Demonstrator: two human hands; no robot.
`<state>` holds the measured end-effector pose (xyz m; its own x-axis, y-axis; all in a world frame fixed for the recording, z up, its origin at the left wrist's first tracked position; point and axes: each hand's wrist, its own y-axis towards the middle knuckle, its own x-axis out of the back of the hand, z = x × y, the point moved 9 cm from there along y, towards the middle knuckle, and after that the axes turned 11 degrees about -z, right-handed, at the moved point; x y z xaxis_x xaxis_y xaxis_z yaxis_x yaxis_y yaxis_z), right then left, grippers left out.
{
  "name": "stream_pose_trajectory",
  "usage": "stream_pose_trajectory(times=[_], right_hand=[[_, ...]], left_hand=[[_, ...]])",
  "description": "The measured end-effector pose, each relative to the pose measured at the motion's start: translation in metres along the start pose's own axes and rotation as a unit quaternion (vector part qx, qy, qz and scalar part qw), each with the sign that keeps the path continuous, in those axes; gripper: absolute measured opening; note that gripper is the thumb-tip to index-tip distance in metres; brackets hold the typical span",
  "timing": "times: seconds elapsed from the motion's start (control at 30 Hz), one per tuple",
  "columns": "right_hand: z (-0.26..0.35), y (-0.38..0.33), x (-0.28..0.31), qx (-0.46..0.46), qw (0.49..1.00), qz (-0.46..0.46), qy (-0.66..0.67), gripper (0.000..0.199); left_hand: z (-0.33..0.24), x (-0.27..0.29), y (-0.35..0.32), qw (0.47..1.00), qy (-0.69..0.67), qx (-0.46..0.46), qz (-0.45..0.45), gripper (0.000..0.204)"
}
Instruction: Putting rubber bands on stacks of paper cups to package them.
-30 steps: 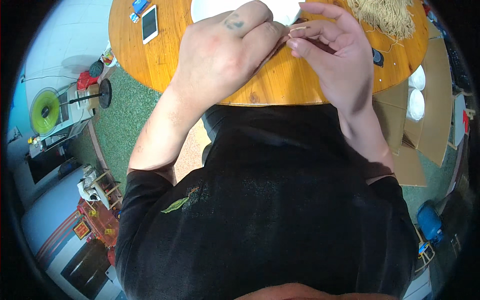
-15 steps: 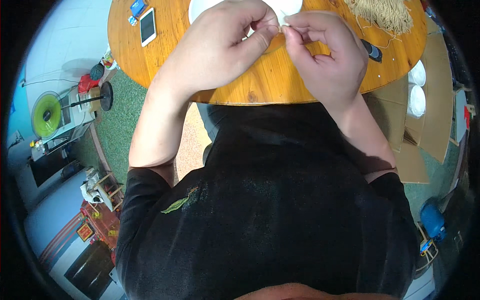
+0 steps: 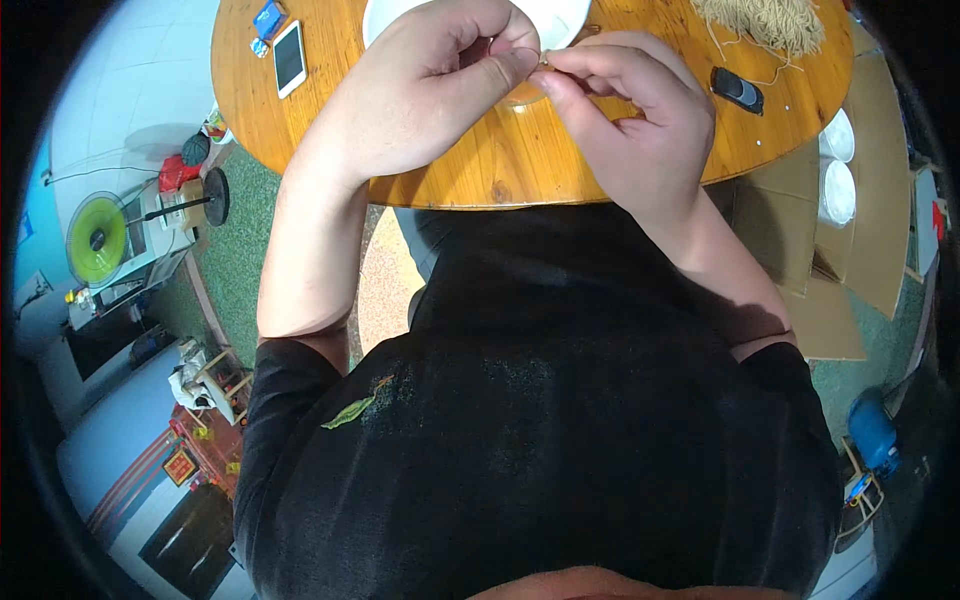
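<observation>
Here, a short, thin, tan strand (image 3: 545,60) is pinched between the two hands above the round, varnished wooden table (image 3: 500,165). The left hand (image 3: 420,95) is curled, its thumb and forefinger pressed together on one end of the strand; the right hand (image 3: 630,120) is bent inward, its fingertips (image 3: 560,80) closed on the other end, so that the two grips meet almost tip to tip. Such a close, two-sided pinch seems suited to something too fine to be managed by one hand alone. What exactly the strand is cannot be told, since only a small bit of it shows between the fingers.

The hands are held just over a white, round bowl (image 3: 560,18), probably so that anything worked loose is caught there. A heap of pale, string-like fibres (image 3: 765,20) is kept at the far right of the table, within reach of the right hand and likely the source of the strand. A small, dark, oblong device (image 3: 737,89) lies beside that heap. A white-framed smartphone (image 3: 289,57) and a small blue card (image 3: 268,18) are set well apart at the left, clear of the work. Flattened brown cardboard (image 3: 810,250) is spread on the floor to the right.
</observation>
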<state>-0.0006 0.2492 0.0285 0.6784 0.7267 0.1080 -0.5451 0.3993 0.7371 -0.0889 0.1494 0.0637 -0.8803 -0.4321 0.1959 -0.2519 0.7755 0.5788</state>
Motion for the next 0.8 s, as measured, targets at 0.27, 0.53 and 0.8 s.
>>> stream_pose_trajectory(times=[0.27,0.53,0.8], right_hand=[[-0.005,-0.004,-0.003,-0.043,0.998,0.033,0.033,0.015],[-0.036,-0.025,-0.016,-0.353,0.913,0.047,0.200,0.019],[-0.047,-0.044,-0.030,-0.474,0.778,0.040,0.411,0.017]], left_hand=[[0.003,-0.001,-0.002,0.999,-0.033,-0.028,0.029,0.005],[-0.005,-0.002,-0.003,0.996,0.046,-0.078,0.021,0.007],[-0.015,-0.002,0.001,0.989,0.117,-0.083,-0.029,0.004]])
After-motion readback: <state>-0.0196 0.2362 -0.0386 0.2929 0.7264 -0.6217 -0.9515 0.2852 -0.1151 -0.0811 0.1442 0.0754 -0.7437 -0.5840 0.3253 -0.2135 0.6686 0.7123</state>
